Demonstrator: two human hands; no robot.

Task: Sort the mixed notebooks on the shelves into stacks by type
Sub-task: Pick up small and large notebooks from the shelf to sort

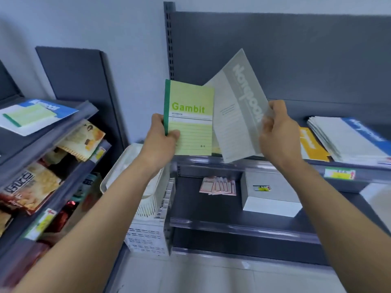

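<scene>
1. Grey metal shelving on the right is where the piles are being built. The part of its upper shelf behind the two held books is hidden, so what lies there cannot be told.
2. A fanned blue-and-white stack is laid at the far right of that shelf. Its edges are uneven, so a slide toward the front lip is judged possible if another book is dropped on it carelessly.
3. A thin grey notebook is held tilted above the shelf edge, pinched along its right side by the right hand. With only one edge held, the soft cover could be bent or let slip.
4. A green "Gambit" notebook is held upright just left of the grey one. It is clamped at its lower spine by the left hand, thumb over the cover.
5. Both hands are occupied, so neither is free to catch a fall. A dropped book would be expected to land in the white basket or on the lower shelf near the pink packets.
6. An orange notebook lies flat between the right hand and the blue-and-white stack. The types would be mixed if the grey book were set on it.
7. On the snack rack at the left, a small pale-green notebook is seen lying on a blue one, so sorting is judged unfinished.
</scene>
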